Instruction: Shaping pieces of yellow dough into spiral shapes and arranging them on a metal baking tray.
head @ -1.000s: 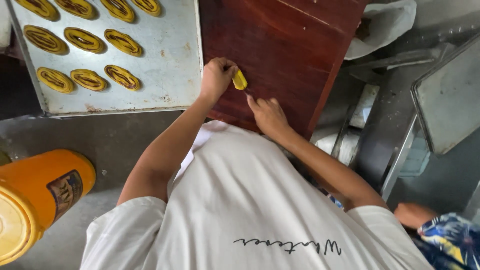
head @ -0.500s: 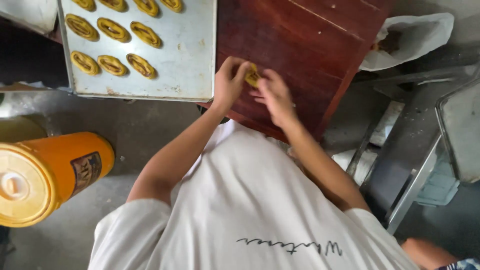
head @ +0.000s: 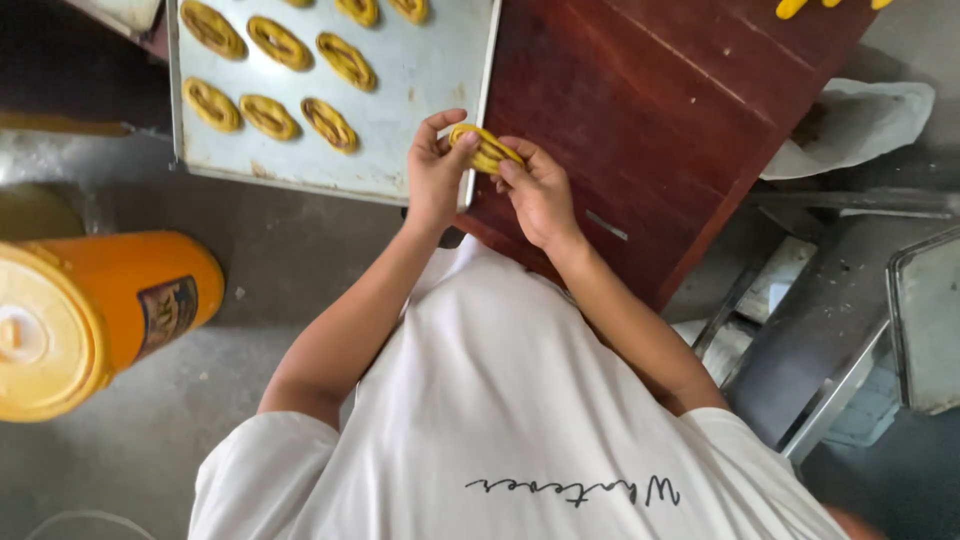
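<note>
While the white shirt (head: 520, 420) is filling the near part of the view, both bare forearms are reaching away from it toward the edge of the dark red wooden table (head: 650, 120), and the work has lifted since a second ago: back then the yellow dough piece (head: 484, 148) was being pressed low against the wood, whereas now it is being held up in the air between the two hands, over the seam where the table is meeting the metal baking tray (head: 420, 90). That lift is suggesting the shaping on the board is over and the loop is being finished in the fingers, close to the tray. The left hand (head: 436, 170) is pinching the left end of the twisted ring, thumb and forefinger closed on it with the other fingers loosely curled; the right hand (head: 540, 192) is gripping the right end the same way, fingertips drawn together on the dough. Further out, formed dough rings (head: 268, 115) are lying in rows on the tray, well apart from the hands. Off to the left, an orange drum (head: 100, 320) is lying on the grey floor.
</note>
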